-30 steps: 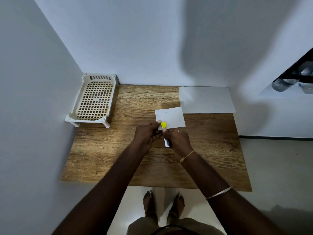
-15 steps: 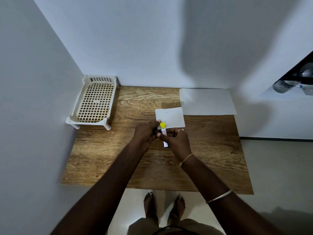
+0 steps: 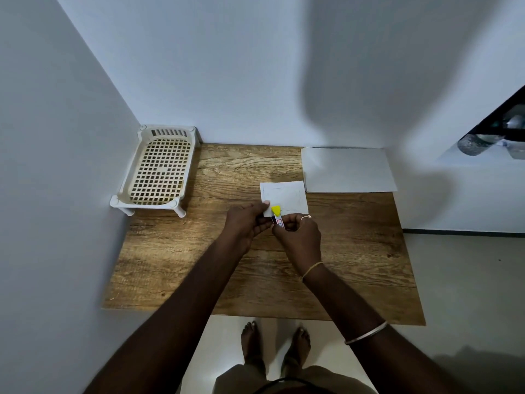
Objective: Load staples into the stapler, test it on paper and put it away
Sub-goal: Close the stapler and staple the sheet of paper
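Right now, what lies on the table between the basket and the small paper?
Nothing: the head view shows only bare wooden table between the basket and the small paper.

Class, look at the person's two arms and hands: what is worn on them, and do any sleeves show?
No sleeves show; both forearms are bare. The right hand has a ring on one finger, a thin yellowish thread round the wrist, and a slim silvery bangle further up the forearm. The left hand and its arm show nothing worn.
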A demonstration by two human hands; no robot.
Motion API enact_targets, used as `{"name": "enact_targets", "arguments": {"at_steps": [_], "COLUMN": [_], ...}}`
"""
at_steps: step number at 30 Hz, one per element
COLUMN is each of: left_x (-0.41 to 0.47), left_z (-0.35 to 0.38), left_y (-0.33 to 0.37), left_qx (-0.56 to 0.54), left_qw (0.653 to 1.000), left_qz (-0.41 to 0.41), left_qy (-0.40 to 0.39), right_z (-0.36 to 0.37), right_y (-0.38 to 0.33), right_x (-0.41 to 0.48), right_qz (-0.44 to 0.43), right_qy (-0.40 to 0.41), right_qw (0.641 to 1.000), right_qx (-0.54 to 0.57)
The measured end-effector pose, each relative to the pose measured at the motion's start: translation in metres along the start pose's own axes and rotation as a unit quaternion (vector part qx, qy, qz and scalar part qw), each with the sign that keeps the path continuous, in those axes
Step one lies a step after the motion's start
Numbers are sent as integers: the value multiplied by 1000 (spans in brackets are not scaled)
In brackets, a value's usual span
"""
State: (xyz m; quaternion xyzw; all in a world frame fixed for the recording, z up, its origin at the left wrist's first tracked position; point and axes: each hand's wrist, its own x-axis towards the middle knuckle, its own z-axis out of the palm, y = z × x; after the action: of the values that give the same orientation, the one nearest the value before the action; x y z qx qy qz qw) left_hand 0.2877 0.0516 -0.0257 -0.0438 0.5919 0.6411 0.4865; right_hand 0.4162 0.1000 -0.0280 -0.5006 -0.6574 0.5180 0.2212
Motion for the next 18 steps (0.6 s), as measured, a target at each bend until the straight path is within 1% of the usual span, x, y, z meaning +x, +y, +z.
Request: {"name": "enact_targets", "arguments": {"at_steps": [9, 15, 18], "left_x": [-4, -3, -2], "left_z": [1, -2, -3], "left_y": [-3, -1, 1], "left_qx": [-16, -18, -33], "left_qw": [1000, 1000, 999], "left_qz": [-5, 0, -4], "left_qy": [-9, 4, 4], "right_z": [-3, -8, -15], "right_y": [6, 18, 28], "right_x": [-6, -13, -14], "right_qz": [-16, -42, -69], "right_qy": [-4, -2, 3], "right_qw": [999, 997, 994], "right_qx": [-30, -57, -80]}}
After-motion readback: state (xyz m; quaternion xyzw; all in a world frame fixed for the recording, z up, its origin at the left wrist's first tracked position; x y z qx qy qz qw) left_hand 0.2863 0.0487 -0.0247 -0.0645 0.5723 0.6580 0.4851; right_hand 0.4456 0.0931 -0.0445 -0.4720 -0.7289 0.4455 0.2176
